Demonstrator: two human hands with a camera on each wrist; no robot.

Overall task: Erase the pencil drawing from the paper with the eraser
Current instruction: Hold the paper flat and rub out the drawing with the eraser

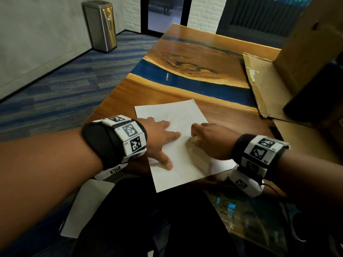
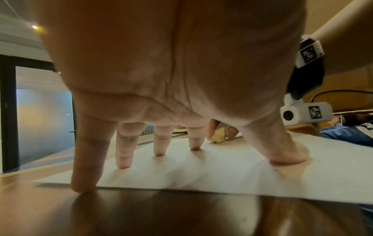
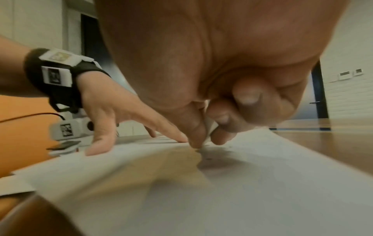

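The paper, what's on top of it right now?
On the paper the left hand presses with spread fingers, and the right hand pinches the eraser against it. Faint pencil lines show; any beneath the hands are hidden.

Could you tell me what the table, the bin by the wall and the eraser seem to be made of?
Table: glossy varnished wood, with visible grain and a blue band that looks like resin.
Bin: probably brushed stainless steel, silvery with a soft sheen.
Eraser: likely rubber or vinyl, matte and yellowish, pinched in the right hand; mostly hidden, so unsure.
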